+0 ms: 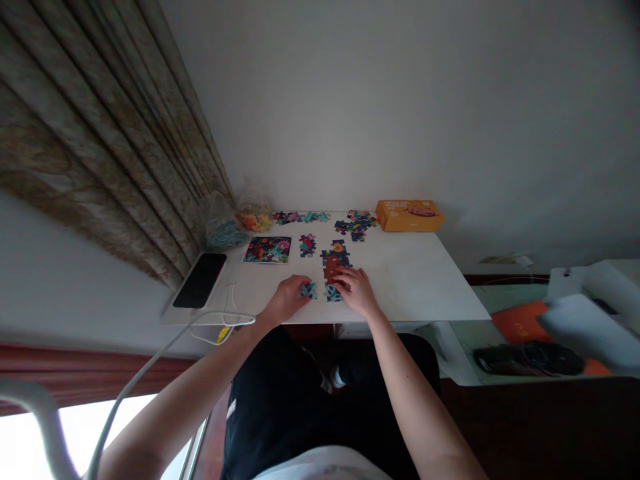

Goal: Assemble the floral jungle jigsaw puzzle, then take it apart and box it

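My left hand (288, 297) is closed at the table's front, thumb and fingers round a light-blue patterned puzzle piece (309, 290) that lies on or just above the white surface. Across a small gap, my right hand (357, 289) curls its fingers onto the lower right of a joined puzzle section (331, 263). This section is dark blue and brown, with a light-blue bottom end; the fingers hide part of it. A small joined cluster with red and pink (307, 245) lies just beyond the gap. Left of that cluster is a colourful picture card (267, 250).
Along the back of the white table (415, 280) lie more puzzle pieces (356, 225), a joined strip (301, 218) and an orange box (410, 215). Clear bags of pieces (254, 217) stand back left. A black phone (200, 281) and a white cable (235, 316) are at the left.
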Tool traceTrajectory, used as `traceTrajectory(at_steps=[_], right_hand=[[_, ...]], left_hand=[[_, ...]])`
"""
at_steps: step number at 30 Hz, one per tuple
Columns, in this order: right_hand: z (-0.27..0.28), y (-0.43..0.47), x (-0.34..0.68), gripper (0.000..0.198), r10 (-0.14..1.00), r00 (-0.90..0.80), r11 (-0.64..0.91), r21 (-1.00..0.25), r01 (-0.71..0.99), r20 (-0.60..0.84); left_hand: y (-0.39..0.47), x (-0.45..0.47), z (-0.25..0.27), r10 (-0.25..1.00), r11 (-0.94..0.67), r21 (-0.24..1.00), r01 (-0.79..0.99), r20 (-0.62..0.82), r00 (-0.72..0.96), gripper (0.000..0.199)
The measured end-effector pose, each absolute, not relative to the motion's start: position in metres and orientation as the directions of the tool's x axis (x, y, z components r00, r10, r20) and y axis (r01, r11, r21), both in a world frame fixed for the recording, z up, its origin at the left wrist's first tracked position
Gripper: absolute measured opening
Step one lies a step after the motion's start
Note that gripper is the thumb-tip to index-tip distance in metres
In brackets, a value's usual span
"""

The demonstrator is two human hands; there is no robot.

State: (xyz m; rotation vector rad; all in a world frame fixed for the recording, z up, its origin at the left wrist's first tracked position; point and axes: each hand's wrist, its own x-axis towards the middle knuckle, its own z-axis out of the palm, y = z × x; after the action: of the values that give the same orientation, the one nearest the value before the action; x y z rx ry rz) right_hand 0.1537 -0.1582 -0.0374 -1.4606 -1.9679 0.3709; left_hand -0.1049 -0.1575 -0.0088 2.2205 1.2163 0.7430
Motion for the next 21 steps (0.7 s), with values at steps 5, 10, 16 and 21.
traceTrajectory(at_steps=[5,10,16,21], right_hand=[[-0.035,-0.159,0.153,0.020,0.930,-0.168,0.337,-0.575,0.745,0.327],[-0.034,-0.160,0.153,0.021,0.926,-0.167,0.343,-0.573,0.744,0.338],[-0.034,-0.161,0.153,0.022,0.924,-0.171,0.349,-0.571,0.743,0.342],[-0.035,-0.161,0.153,0.022,0.920,-0.176,0.357,-0.564,0.745,0.350]], left_hand=[[-0.168,-0.097,-0.012,0.786,-0.596,0.603,0.530,0.302,0.539,0.035],[-0.170,-0.094,-0.021,0.739,-0.666,0.502,0.552,0.338,0.583,0.031],[-0.174,-0.090,-0.019,0.712,-0.698,0.429,0.573,0.336,0.616,0.031],[-0.182,-0.089,-0.011,0.651,-0.758,0.327,0.564,0.325,0.686,0.036]])
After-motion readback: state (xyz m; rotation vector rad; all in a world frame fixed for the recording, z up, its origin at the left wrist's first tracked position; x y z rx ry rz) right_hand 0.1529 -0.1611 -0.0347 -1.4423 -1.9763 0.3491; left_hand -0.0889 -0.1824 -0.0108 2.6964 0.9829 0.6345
